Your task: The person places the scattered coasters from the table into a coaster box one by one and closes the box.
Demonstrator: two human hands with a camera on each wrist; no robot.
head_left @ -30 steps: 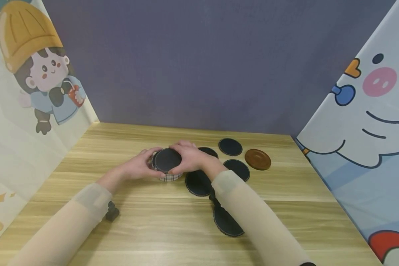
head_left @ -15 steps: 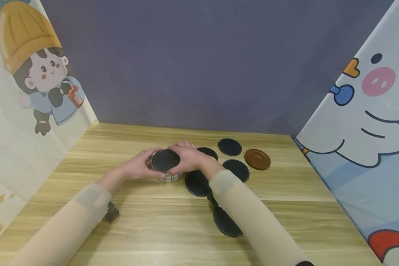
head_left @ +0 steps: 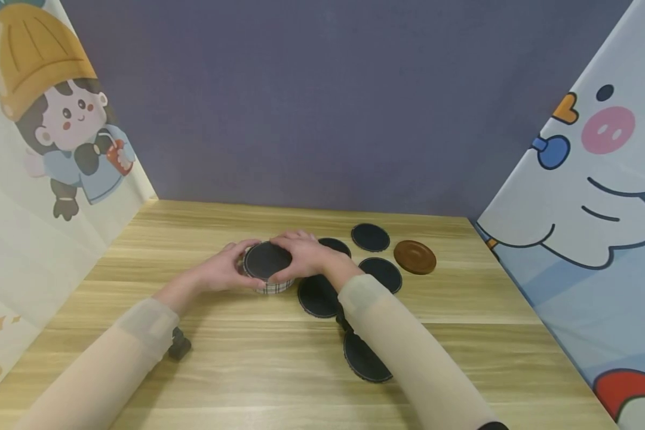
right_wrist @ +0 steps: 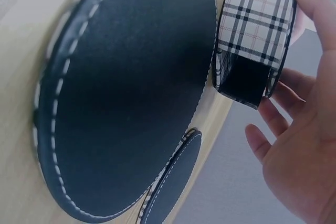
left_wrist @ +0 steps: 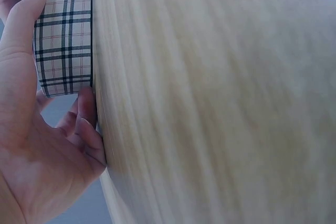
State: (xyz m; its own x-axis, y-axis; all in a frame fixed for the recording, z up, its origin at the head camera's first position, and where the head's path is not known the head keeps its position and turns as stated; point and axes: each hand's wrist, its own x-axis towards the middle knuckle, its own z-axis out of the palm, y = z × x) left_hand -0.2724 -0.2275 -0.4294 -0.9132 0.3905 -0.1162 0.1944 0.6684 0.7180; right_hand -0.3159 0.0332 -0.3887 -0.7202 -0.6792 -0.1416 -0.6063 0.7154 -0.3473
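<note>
Head view: wooden table (head_left: 247,382), purple wall (head_left: 322,101).

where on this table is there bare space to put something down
Bare wood runs along the far edge of the table behind the plaid holder, and on the near right past the right sleeve. It is crowded from the holder to the brown coaster, where the dark coasters lie close together.

Both forearms, in pale sleeves, reach forward and converge. The left hand (head_left: 223,270) curls its fingers inward from the left. The right hand (head_left: 301,255) curls in from the right, thumb nearest.
</note>
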